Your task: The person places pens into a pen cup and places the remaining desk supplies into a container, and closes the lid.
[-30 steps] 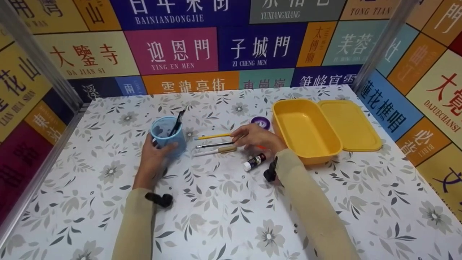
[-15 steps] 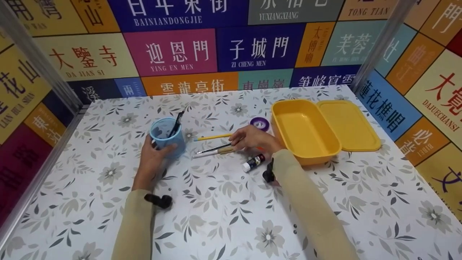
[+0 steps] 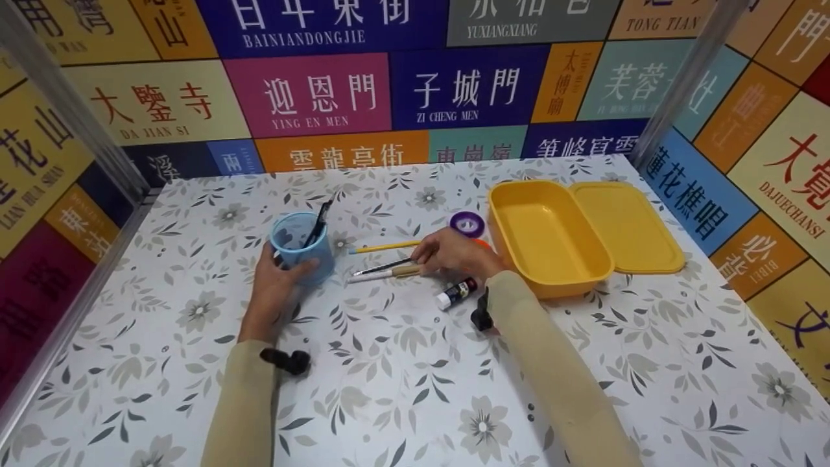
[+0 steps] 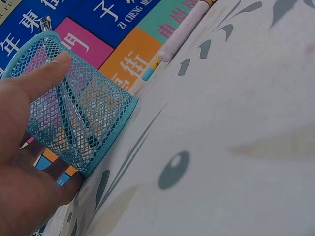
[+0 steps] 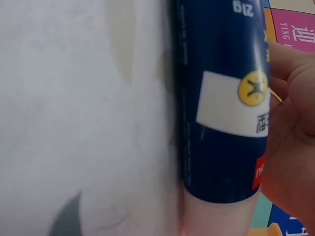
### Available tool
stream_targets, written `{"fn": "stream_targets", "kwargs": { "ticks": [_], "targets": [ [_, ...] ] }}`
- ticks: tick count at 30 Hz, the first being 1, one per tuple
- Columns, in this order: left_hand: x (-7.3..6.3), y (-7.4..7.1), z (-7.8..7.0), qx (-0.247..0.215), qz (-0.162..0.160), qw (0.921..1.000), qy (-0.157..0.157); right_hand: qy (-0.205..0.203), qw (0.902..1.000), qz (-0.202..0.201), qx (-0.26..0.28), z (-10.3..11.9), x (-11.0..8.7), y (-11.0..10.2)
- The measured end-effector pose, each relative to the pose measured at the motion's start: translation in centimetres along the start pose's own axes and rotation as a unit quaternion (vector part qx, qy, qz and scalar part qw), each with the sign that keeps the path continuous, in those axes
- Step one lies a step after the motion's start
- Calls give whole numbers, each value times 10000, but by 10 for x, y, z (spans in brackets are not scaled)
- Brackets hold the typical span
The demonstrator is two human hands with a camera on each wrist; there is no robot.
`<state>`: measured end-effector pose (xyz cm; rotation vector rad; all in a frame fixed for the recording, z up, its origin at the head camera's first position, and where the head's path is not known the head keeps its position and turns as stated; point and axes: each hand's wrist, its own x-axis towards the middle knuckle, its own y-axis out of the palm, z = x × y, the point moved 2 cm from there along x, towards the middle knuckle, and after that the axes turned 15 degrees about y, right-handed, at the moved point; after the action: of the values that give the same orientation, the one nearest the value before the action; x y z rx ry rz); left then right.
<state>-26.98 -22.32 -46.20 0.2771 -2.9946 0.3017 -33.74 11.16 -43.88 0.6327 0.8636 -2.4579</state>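
Note:
My left hand (image 3: 275,279) grips a light blue mesh pen cup (image 3: 319,263) from its left side, thumb across the front. Black pens (image 3: 316,227) lean inside the upright cup, and the mesh (image 4: 93,113) shows them in the left wrist view. My right hand (image 3: 457,253) pinches a black pencil (image 3: 389,264) near its right end. That pencil slants just above or against a white pen with a tan part (image 3: 403,271); contact is unclear. Behind them lies a yellow pencil (image 3: 382,247), its right end hidden by my fingers. Below my right hand lies a glue stick (image 3: 457,293).
A purple ring-shaped roll (image 3: 467,224) lies behind my right hand, with an orange thing (image 3: 481,243) partly hidden beside it. An open yellow box (image 3: 554,240) stands to the right, next to its yellow lid (image 3: 639,227). Printed panels (image 3: 308,94) border the flowered tabletop (image 3: 389,389).
My right fingers have moved slightly toward me, taking hold of the black pencil and shifting it toward the white pen, away from the yellow pencil. The left hand and the cup stay put.

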Motion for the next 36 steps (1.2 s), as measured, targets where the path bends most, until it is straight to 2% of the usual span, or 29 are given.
{"fn": "stream_targets", "kwargs": {
  "ticks": [8,14,18,24,27,31,36],
  "targets": [
    [1,-1,4,85,99,9996,256,-63,9998,184,-2,0,-3,-5],
    [2,-1,2,34,51,9999,150,-410,9985,303,206,0,-5,-9],
    [4,-1,2,35,37,9998,206,-594,9965,226,542,3,-7,-11],
    [3,-4,4,61,64,9997,215,-980,9926,118,711,14,-9,-8],
    [3,-4,4,117,81,9997,206,-1232,9862,122,1095,21,-12,-5],
    [5,-4,3,205,56,9996,204,-1653,9710,288,1704,32,-15,0],
    [4,-2,2,248,-57,9994,221,-1942,9599,388,1986,43,-22,5]
  ]
}}
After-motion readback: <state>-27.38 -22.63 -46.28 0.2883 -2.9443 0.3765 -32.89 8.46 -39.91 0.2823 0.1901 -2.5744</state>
